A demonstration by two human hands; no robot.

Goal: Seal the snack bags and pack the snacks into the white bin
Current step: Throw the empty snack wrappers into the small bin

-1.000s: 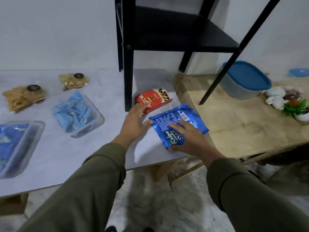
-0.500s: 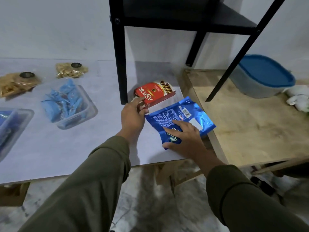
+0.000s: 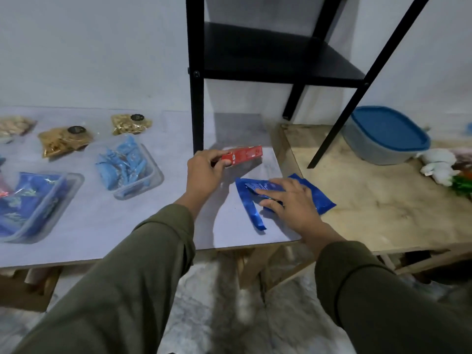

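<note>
My left hand point(image 3: 204, 172) grips a red snack box point(image 3: 244, 155) by its left end and holds it tilted on its edge above the white table point(image 3: 163, 221). My right hand point(image 3: 293, 200) lies flat on a blue foil snack bag point(image 3: 251, 200) near the table's right front corner, and the bag's lower left part is folded up. Two clear bins stand to the left, one with light blue packets point(image 3: 127, 169) and one with dark blue packets point(image 3: 30, 203). Clear bags of brown snacks point(image 3: 63, 141) lie behind them.
A black metal shelf point(image 3: 278, 54) stands on the table behind my hands, its front left leg close to the red box. On the wooden table point(image 3: 378, 200) at right sit a grey tub with a blue lid point(image 3: 388, 134) and white and green items point(image 3: 444, 169).
My left hand closed on the red box and tipped it up from flat onto its edge. My right hand slid over the blue bag, whose lower left part folded up.
</note>
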